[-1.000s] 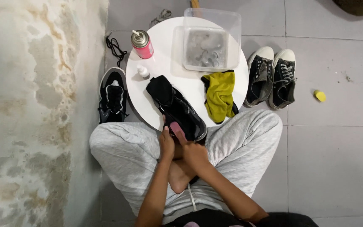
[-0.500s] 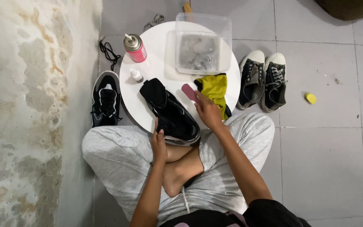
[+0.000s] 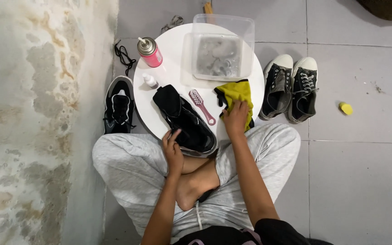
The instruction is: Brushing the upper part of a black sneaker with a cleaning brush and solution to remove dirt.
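Observation:
I sit cross-legged at a small round white table [image 3: 173, 72]. A black sneaker [image 3: 184, 120] lies on its near edge, and my left hand [image 3: 172, 149] rests against the sneaker's near side. My right hand [image 3: 235, 118] presses down on a yellow cloth [image 3: 237, 93] lying at the table's right edge. Between the sneaker and the cloth lies a pink brush [image 3: 201, 105], free of both hands.
A clear plastic tub of water [image 3: 218, 52], a pink spray can [image 3: 149, 52] and a small white bottle [image 3: 149, 80] stand on the table. On the floor are a black sneaker [image 3: 119, 106], black laces [image 3: 123, 54], a pair of dark canvas shoes [image 3: 291, 88] and a yellow lump [image 3: 345, 108]. A stained wall runs along the left.
My right hand carried the pink brush away from the sneaker, set it on the table and moved onto the yellow cloth. My left hand stayed by the sneaker.

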